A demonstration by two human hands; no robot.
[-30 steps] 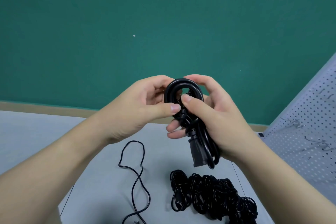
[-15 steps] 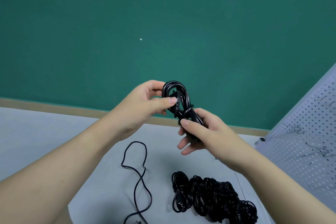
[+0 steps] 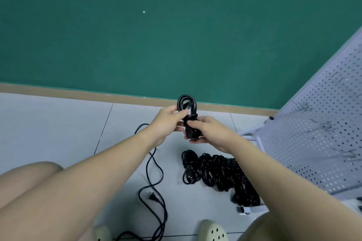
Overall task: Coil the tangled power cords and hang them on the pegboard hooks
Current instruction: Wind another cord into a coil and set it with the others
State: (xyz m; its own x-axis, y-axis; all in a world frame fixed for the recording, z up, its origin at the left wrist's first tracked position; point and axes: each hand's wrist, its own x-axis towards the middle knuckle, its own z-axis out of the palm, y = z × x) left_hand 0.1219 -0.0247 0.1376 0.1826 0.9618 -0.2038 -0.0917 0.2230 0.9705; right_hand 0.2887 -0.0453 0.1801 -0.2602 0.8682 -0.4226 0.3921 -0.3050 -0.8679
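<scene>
While both hands grip it, the coiled cord (image 3: pixel 187 103) hangs above the cord pile (image 3: pixel 217 174).
Left hand (image 3: pixel 166 121) pinches its loop; right hand (image 3: pixel 207 131) clasps the wrapped end.

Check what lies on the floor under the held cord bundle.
Under the coiled cord, gripped by left hand and right hand, lies grey floor, with a tangled cord pile nearer. The forearms hide part.

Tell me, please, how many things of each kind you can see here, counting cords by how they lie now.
Coiled cord held in both hands: 1
Loose cord on the floor: 1
Pile of bundled cords: 1, number of cords inside unclear
Pegboard: 1
Shoes: 2
Total: 6
</scene>
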